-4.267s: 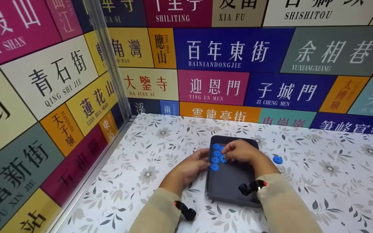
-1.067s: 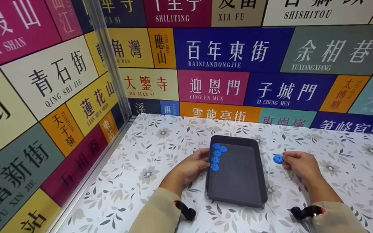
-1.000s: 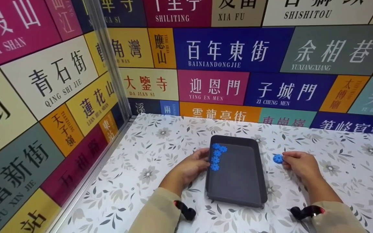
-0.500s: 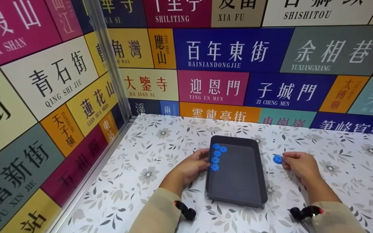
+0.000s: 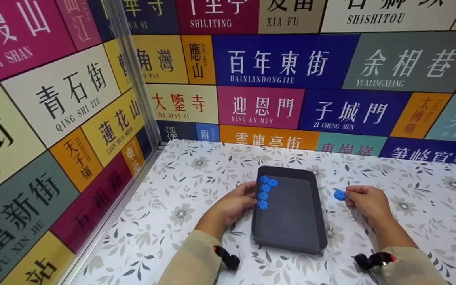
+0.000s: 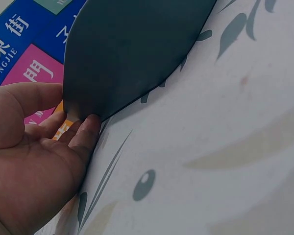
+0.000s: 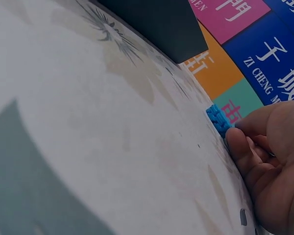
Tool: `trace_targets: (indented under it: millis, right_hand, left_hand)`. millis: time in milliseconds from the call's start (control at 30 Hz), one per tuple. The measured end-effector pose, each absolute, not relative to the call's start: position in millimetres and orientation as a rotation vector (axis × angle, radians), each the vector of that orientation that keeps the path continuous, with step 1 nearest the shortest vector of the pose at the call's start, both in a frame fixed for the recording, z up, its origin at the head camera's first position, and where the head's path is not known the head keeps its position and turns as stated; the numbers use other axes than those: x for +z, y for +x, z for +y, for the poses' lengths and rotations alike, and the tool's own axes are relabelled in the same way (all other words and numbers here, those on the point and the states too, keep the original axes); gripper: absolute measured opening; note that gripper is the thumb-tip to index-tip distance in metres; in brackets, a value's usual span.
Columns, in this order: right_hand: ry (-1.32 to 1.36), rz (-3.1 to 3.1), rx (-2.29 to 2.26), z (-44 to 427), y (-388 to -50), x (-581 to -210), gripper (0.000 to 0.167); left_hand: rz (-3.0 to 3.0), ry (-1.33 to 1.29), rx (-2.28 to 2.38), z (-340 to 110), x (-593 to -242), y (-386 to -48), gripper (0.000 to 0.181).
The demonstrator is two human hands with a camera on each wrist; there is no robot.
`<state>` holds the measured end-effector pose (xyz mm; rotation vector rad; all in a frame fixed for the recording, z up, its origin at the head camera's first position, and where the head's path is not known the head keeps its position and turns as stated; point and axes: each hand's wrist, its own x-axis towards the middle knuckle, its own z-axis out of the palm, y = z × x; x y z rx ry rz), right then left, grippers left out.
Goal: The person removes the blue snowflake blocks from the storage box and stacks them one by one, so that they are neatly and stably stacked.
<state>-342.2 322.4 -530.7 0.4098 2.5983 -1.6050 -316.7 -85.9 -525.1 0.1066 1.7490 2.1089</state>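
A dark grey rectangular tray (image 5: 293,213) lies on the table, with several small blue notched discs (image 5: 263,196) along the left of its floor, one a little to the right near the far end. My left hand (image 5: 234,204) is at the tray's left edge; in the left wrist view the thumb and fingers of that hand (image 6: 44,147) hold the tray's side (image 6: 117,58). Right of the tray, my right hand (image 5: 370,202) pinches a blue piece (image 5: 339,194) at the table surface. The right wrist view shows the blue piece (image 7: 218,121) at the thumb and fingertip of this hand (image 7: 274,156).
The table has a white cloth (image 5: 188,178) with grey leaves and flowers. Behind it and to the left stand walls of coloured signs (image 5: 259,107), meeting at a metal corner post (image 5: 133,63). Black devices sit at both wrists.
My right hand has moved from inside the tray out to the blue piece on the right and pinches it. Two or so discs seen earlier beside the left column are gone from there. The left hand stays.
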Motion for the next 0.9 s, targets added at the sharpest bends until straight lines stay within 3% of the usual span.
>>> trace_targets:
  millis: [400,900]
  right_hand:
    - [0.450,2.603,-1.675,317,-341,-525,0.048]
    - [0.264,2.578,-1.833,278,-334,-495,0.050]
  left_hand:
    - [1.738,0.138,2.118,-85,-526,-317,0.073]
    - [1.735,0.092,2.117,-86,-524,-316,0.074]
